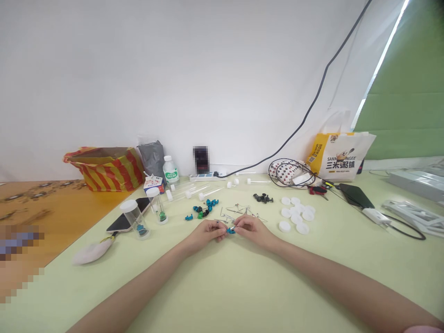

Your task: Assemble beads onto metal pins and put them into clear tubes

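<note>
Over the middle of the table, my left hand pinches a small shiny blue part between thumb and fingers. My right hand is closed beside it, its fingertips around a thin silver metal piece that meets the blue part. Just beyond the hands lie several thin metal rods. To their left is a loose group of blue, green and black parts, with one blue part apart from it. Small black parts lie farther back on the right.
White round caps lie on the right. Two capped clear tubes stand on the left near a phone. More clear tubes lie behind. A water bottle, a striped bag and a paper bag line the wall.
</note>
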Available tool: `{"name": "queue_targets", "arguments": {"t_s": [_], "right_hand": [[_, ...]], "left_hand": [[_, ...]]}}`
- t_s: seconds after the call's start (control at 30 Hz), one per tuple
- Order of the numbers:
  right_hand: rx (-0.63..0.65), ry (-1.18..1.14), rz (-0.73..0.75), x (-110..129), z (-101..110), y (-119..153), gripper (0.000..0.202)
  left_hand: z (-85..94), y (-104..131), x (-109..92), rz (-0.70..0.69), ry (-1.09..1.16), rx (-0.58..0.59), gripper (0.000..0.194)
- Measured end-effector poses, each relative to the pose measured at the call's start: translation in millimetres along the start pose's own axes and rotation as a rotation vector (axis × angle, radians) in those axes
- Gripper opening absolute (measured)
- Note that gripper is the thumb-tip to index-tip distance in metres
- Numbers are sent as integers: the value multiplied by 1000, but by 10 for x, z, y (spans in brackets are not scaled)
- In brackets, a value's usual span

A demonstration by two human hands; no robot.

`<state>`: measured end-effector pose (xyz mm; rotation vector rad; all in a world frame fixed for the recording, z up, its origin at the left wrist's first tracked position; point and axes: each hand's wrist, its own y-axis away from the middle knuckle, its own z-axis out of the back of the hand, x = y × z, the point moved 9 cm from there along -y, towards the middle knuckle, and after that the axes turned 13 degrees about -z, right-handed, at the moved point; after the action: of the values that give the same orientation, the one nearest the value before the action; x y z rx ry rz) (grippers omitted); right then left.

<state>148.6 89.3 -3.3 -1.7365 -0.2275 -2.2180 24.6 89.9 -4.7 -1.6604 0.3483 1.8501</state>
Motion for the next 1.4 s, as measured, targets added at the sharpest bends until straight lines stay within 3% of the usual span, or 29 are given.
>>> {"name": "queue_targets", "arguments": {"t_s": [0.47,1.4], "right_hand": [[40,-43,8,78,-18,48,23],[10,-7,21,1,-12,-4,24]], "left_hand": [[6,-3,-3,13,-31,-9,27],[10,1,18,-6,-13,-4,26]]}}
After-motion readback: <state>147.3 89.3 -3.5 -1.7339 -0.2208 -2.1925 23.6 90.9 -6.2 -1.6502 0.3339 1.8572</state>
